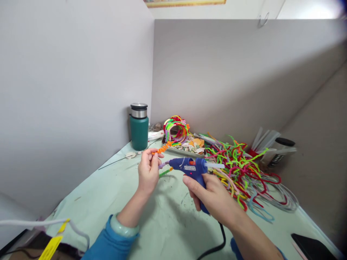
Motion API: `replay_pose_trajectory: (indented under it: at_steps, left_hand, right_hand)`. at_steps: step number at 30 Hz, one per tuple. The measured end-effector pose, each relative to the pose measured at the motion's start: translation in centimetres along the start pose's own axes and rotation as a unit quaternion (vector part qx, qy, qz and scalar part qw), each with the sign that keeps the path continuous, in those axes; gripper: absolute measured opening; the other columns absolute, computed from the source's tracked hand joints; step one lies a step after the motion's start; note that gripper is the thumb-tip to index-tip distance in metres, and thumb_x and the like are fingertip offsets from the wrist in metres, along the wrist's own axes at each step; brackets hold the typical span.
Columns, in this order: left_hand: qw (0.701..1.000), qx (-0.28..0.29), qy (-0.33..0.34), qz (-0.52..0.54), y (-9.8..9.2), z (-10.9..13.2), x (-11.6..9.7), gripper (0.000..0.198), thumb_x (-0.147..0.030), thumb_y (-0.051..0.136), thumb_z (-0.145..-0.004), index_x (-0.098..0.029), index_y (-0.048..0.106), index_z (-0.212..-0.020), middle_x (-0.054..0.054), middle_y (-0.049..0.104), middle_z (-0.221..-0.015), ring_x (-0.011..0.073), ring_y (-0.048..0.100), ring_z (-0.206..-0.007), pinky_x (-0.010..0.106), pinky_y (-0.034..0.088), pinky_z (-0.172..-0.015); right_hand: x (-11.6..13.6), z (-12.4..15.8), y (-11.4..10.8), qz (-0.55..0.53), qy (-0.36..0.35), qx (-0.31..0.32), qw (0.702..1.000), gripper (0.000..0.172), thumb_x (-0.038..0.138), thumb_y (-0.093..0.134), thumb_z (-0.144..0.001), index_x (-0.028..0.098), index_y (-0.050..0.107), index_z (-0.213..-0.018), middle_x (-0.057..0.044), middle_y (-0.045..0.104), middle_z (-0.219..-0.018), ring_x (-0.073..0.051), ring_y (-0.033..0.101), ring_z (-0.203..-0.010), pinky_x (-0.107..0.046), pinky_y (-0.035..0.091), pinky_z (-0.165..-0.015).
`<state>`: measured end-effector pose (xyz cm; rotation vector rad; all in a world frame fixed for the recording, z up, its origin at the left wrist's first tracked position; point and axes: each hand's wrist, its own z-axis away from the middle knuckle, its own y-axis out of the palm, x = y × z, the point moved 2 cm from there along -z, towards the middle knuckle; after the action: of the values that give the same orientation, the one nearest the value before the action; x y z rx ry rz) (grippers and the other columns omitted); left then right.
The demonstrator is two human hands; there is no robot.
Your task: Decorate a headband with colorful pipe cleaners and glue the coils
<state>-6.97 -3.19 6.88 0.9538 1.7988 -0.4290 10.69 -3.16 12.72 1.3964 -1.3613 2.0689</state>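
Note:
My left hand (pixel 149 169) pinches a fuzzy craft piece with a coiled orange part (pixel 165 147); lilac and green lengths of it show below the fingers. In my right hand (pixel 214 196) is a blue glue gun (pixel 189 166), its fingers wrapped round the handle. The gun's nozzle points left, close beside the lilac part; whether they touch I cannot tell. A clear glue stick (pixel 214 165) sticks out of the gun's back, and a small red light glows on its side.
Behind my hands stand a green bottle (pixel 139 130), a tray of flat cut pieces (pixel 187 151) and a ring of coloured fuzzy stems (pixel 168 131). A tangled stem pile (pixel 238 162) lies right. A black cord (pixel 221 242) hangs below the gun; a phone (pixel 311 248) lies front right.

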Motion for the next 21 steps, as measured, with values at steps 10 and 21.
replay_pose_trajectory:
  at_steps: [10, 21]
  left_hand:
    - [1.0, -0.001, -0.004, 0.002, 0.0, -0.1, -0.1, 0.017, -0.031, 0.046, -0.085, -0.019, 0.046, -0.097, 0.002, 0.059, -0.081, 0.0064, 0.049, -0.053, 0.017, 0.043, -0.044]
    - [1.0, -0.011, -0.013, 0.017, -0.4, -0.2, 0.2, 0.017, -0.029, 0.048, -0.082, -0.019, 0.048, -0.096, 0.002, 0.06, -0.079, 0.0065, 0.047, -0.051, 0.017, 0.043, -0.045]
  right_hand:
    - [-0.2, 0.1, -0.3, 0.003, -0.02, -0.008, 1.0, 0.042, 0.053, 0.046, -0.08, 0.017, 0.052, -0.059, 0.002, 0.049, -0.04, -0.01, 0.048, -0.039, -0.021, 0.037, -0.042]
    - [0.0, 0.1, -0.6, 0.012, -0.014, -0.009, 1.0, 0.044, 0.056, 0.045, -0.08, 0.018, 0.053, -0.057, 0.002, 0.047, -0.038, -0.011, 0.048, -0.039, -0.022, 0.038, -0.043]
